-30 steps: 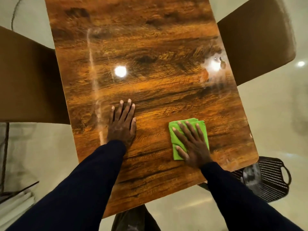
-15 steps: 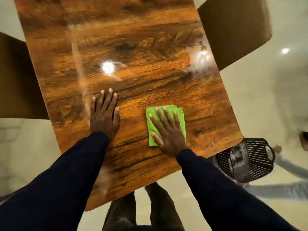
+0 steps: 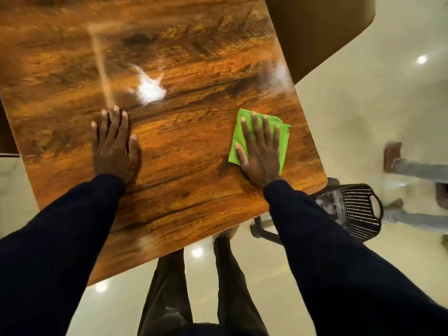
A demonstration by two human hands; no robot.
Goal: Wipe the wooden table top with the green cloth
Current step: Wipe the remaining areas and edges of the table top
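Note:
The wooden table top [image 3: 184, 151] is glossy, with dark grain and light glare on it. A folded green cloth [image 3: 238, 134] lies flat on it close to the right edge. My right hand [image 3: 261, 151] presses palm-down on the cloth with fingers spread, covering most of it. My left hand [image 3: 114, 146] rests flat on the bare wood to the left, fingers apart, holding nothing. Dark blue sleeves cover both arms.
A brown chair back [image 3: 315, 32] stands at the table's far right, another brown chair [image 3: 6, 132] at its left edge. A black perforated chair [image 3: 358, 209] sits by the near right corner. Another person's legs [image 3: 417, 170] are on the floor at right. My own legs [image 3: 169, 287] show under the near edge.
My right hand has slid the cloth to the right, closer to the table's right edge. My left hand has stayed planted on the wood. The view has swung and blurred.

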